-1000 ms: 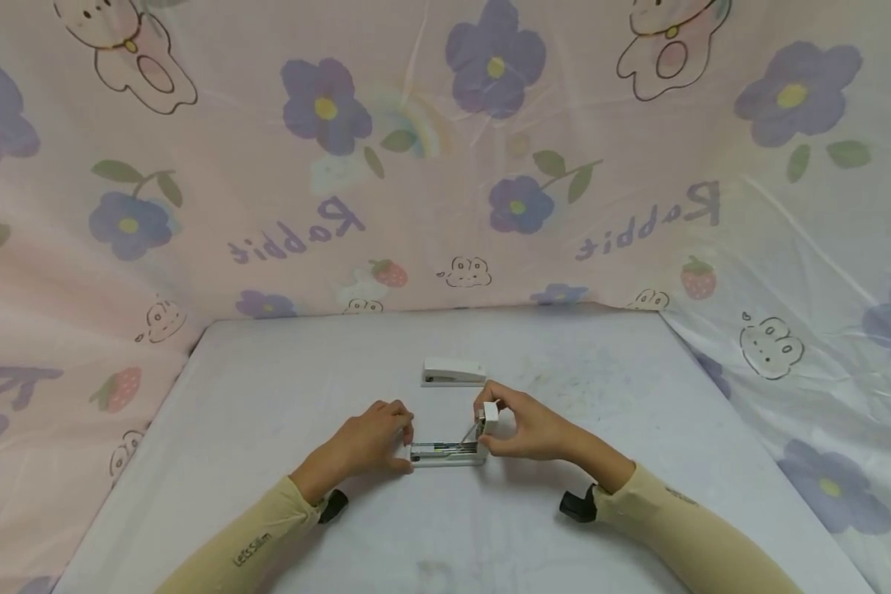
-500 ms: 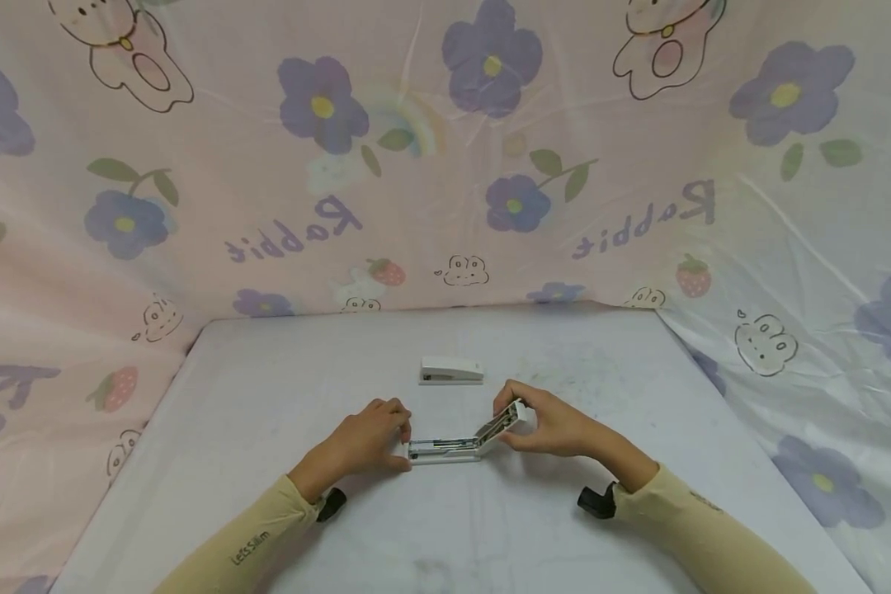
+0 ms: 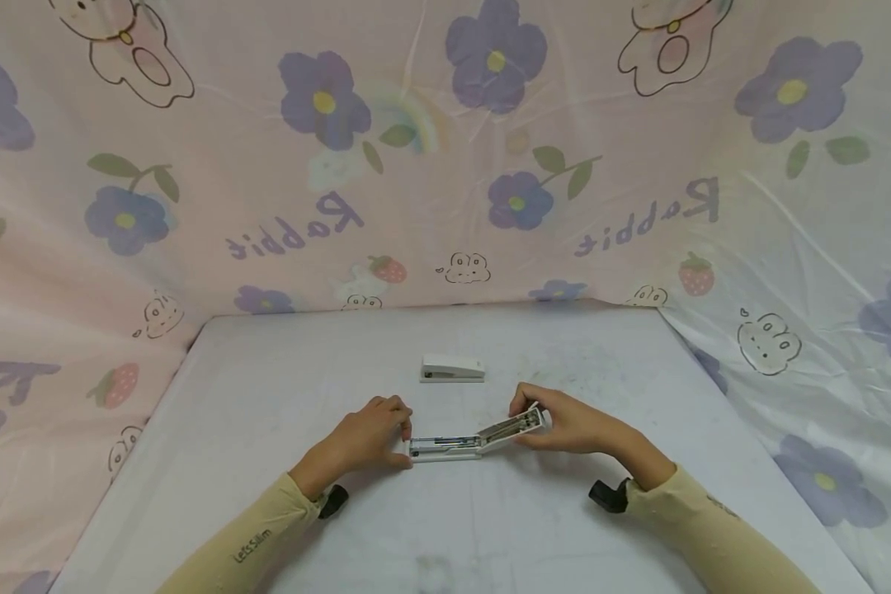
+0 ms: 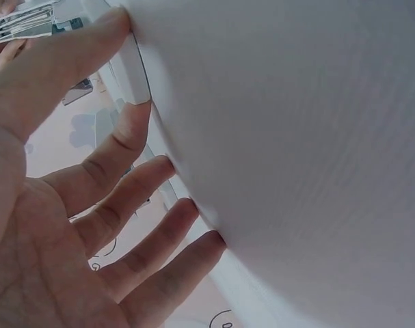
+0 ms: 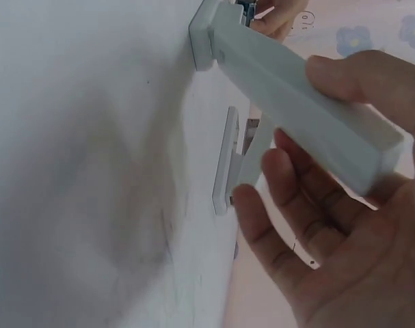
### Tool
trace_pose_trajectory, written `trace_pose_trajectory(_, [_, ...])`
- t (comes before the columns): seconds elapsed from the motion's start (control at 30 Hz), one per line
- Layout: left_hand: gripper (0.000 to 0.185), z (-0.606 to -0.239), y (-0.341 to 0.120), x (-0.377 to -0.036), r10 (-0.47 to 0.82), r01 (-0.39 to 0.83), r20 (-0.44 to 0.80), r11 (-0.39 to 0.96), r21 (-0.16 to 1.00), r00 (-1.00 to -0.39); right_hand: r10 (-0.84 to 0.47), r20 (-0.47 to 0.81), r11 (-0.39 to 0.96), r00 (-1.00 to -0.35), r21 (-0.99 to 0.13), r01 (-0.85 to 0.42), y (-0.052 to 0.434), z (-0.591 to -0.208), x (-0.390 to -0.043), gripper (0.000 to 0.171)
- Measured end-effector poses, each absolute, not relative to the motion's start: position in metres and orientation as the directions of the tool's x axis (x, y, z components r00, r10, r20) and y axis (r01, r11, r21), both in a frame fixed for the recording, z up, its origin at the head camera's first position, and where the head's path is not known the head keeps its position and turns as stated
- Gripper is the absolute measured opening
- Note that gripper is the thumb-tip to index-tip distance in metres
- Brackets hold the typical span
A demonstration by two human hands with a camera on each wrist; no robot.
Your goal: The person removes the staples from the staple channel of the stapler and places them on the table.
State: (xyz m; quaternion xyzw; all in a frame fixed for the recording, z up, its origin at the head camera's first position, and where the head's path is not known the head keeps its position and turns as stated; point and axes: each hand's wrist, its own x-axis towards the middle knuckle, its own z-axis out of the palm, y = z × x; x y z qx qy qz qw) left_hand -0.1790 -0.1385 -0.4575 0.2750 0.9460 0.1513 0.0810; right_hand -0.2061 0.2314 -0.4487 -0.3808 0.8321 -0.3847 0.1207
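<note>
A white stapler (image 3: 445, 448) lies on the table with its base flat and its top arm (image 3: 512, 427) swung open, slanting up to the right. My left hand (image 3: 404, 441) pinches the base's left end between thumb and index finger (image 4: 135, 113), the other fingers resting on the table. My right hand (image 3: 527, 417) grips the far end of the top arm (image 5: 296, 109), thumb (image 5: 354, 75) on top and fingers underneath. The staple channel shows along the open base.
A second white stapler (image 3: 452, 368), closed, lies just behind the hands; it also shows in the right wrist view as the stapler (image 5: 228, 164) beyond the arm. The grey table (image 3: 267, 371) is walled on three sides by a flowered cloth (image 3: 490, 181).
My right hand has swung the stapler's top arm from nearly upright down and out to the right, opening it wide. My left hand has stayed on the base.
</note>
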Motion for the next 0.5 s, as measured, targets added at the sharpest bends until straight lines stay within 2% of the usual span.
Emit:
trace_pose_trajectory(0.3, [0.036, -0.4581, -0.1371, -0.178, 0.543, 0.488, -0.083, 0.804, 0.34, -0.836, -0.726, -0.023, 0.495, -0.687, -0.712, -0.499, 0.2357, -0.447, -0.2047, 0.03])
trace_pose_trajectory(0.5, [0.037, -0.4551, -0.137, -0.1781, 0.547, 0.501, -0.068, 0.803, 0.323, -0.834, -0.728, -0.036, 0.52, -0.685, -0.68, -0.517, 0.2348, -0.4466, -0.205, 0.031])
